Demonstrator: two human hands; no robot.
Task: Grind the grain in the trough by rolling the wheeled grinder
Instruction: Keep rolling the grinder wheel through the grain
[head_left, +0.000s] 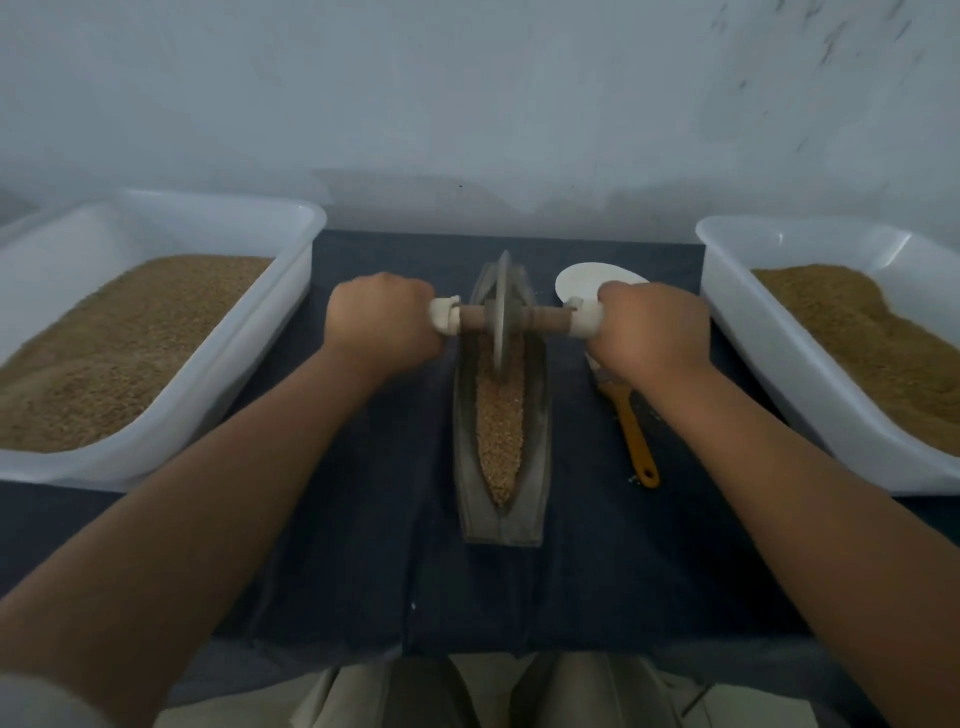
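Note:
A narrow boat-shaped metal trough lies lengthwise on the dark cloth, filled with tan grain. The wheeled grinder, a thin metal disc on a wooden axle with white-wrapped handle ends, stands upright in the trough's far half. My left hand grips the left handle and my right hand grips the right handle. Both fists are curled round the axle ends, one on each side of the trough.
A white plastic tub of grain stands at the left, another white tub with ground grain at the right. A brush with a yellow handle lies right of the trough, and a white dish sits beyond my right hand. A wall is close behind.

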